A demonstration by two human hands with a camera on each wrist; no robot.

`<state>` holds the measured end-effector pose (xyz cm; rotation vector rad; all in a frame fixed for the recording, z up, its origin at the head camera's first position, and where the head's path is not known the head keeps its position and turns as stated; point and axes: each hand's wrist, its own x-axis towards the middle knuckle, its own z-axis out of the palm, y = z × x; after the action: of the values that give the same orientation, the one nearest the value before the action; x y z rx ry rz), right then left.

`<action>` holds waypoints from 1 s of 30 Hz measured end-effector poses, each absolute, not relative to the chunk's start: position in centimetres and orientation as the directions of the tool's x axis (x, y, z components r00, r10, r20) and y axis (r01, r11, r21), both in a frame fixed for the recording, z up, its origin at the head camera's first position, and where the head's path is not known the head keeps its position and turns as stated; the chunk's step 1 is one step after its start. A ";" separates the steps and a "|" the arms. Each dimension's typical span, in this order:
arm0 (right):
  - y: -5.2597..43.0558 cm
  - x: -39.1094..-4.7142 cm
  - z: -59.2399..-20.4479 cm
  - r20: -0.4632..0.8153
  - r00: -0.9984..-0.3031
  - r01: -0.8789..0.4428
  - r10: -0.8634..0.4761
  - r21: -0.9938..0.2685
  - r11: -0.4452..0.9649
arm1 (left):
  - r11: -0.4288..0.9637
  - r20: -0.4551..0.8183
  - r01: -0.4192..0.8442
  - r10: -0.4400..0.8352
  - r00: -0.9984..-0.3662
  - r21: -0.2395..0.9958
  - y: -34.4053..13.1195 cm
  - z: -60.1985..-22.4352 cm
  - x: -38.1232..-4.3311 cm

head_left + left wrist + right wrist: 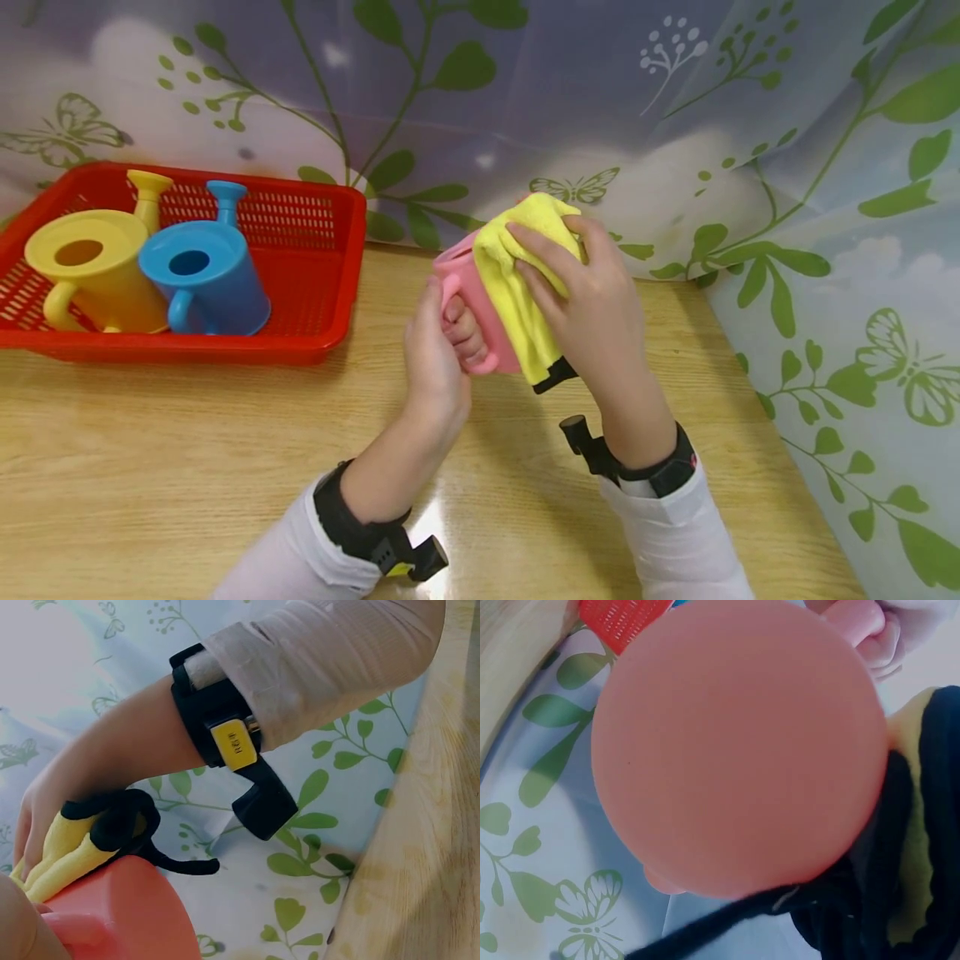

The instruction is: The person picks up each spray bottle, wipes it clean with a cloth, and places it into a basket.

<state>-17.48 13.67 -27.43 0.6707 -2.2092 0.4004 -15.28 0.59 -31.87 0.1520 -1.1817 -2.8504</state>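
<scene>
A pink watering can (491, 312) is held up over the table, tilted, its round flat base (739, 750) facing the right wrist camera. My left hand (442, 346) grips it by the handle, fingers curled through the loop. Against the can's right side my right hand (588, 296) holds a yellow cloth (517, 283) with a black edge, fingers bent over the folds. In the left wrist view the cloth (71, 851) bunches beside the can (135, 915). Most of the can's spout is hidden behind the cloth.
A red plastic basket (303, 350) stands at the left on the wooden table (187, 450). Inside it are a yellow watering can (112, 283) and a blue watering can (213, 287). A leaf-patterned curtain (525, 125) hangs behind and along the right side.
</scene>
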 end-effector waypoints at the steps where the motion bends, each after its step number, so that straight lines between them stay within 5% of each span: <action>1: 13.7 -17.6 -27.3 0.758 -0.561 -0.578 -0.334 -0.069 0.813 | -0.706 -0.069 0.006 -0.078 -0.995 0.709 0.6 -31.9 -15.3; 30: 14.3 -18.4 -27.8 0.750 -0.579 -0.626 -0.320 -0.156 0.764 | -0.738 -0.105 0.001 -0.098 -0.990 0.675 -0.2 -31.5 -15.8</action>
<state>-18.36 14.26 -27.75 0.7028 -2.2180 0.5321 -15.79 -0.19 -31.49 0.2073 -1.1161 -2.8719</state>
